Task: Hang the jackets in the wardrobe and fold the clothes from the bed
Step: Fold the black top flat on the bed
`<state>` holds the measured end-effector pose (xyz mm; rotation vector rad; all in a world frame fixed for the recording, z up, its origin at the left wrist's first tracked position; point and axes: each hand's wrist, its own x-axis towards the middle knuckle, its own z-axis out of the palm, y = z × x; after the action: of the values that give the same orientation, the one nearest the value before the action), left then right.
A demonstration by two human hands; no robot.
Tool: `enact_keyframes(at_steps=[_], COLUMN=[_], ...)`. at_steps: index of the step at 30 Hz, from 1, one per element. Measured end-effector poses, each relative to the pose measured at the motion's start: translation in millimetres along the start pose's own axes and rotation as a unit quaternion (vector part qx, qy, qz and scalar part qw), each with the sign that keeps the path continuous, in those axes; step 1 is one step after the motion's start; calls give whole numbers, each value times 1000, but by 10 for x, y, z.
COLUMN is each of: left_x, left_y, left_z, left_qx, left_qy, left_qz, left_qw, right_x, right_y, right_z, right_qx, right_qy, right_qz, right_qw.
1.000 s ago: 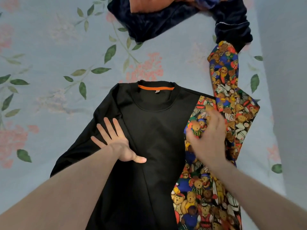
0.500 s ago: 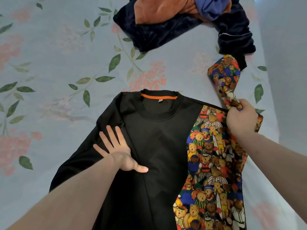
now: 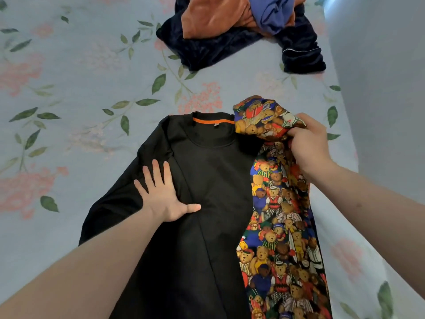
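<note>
A black shirt (image 3: 213, 180) with an orange neck trim lies flat on the bed; its right side and sleeve are teddy-bear print fabric (image 3: 280, 238). My left hand (image 3: 164, 194) presses flat on the shirt's left chest, fingers spread. My right hand (image 3: 308, 146) grips the teddy-bear sleeve (image 3: 259, 118), which is bunched and folded inward over the right shoulder beside the collar.
A pile of clothes lies at the far end of the bed: a dark navy garment (image 3: 207, 49), an orange one (image 3: 216, 14) and a purple one (image 3: 273, 14). The floral bedsheet (image 3: 80, 100) spreads to the left. The bed's edge (image 3: 342, 125) runs along the right.
My right hand took hold of the stretched-out teddy-bear sleeve and brought it inward toward the collar. My left hand stayed pressed on the shirt.
</note>
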<state>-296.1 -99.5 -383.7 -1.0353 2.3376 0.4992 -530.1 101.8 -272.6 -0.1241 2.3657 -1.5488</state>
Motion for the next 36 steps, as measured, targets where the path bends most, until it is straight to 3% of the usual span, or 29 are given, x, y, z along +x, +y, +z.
enact_keyframes(at_steps=[4, 8, 13, 15, 17, 20, 22, 24, 27, 31, 33, 36], left_x=[-398, -878, -1337, -1457, -1666, -2011, -2213, -2367, -2517, -2566, -2534, -2390], left_y=[-263, -371, -311, -276, -201, -98, -52, -7, 24, -9, -106, -351], left_z=[62, -91, -88, 4, 51, 191, 277, 362, 548, 645, 676, 729], left_qx=[-88, -231, -188, -159, -198, -212, -241, -276, -253, -175, -151, -199], left_qy=[66, 164, 202, 195, 135, 77, 43, -1, -97, -231, -205, -61], left_qz=[102, 195, 293, 284, 207, 193, 196, 191, 222, 284, 273, 168], left_qw=[989, 939, 915, 925, 949, 955, 950, 942, 936, 914, 928, 964], right_x=[-404, -835, -1330, -1453, -1538, -1770, -2002, -2255, -2548, -2748, -2814, -2885], right_y=[-227, -246, -68, 114, 374, 644, 717, 682, 695, 957, 1088, 1282], right_z=[36, 47, -30, -84, -145, -187, -116, -29, 73, 99, 67, -30], right_qx=[-62, -79, -189, -216, -232, -151, -20, 30, 46, -109, -167, -220], right_qy=[-110, -254, -370, -340, -225, -69, -74, -160, -213, -176, -185, -241], right_qz=[-68, -101, -144, -140, -116, 105, 309, 407, 370, 238, 215, 252], right_qw=[990, 959, 898, 904, 939, 981, 948, 899, 903, 949, 944, 911])
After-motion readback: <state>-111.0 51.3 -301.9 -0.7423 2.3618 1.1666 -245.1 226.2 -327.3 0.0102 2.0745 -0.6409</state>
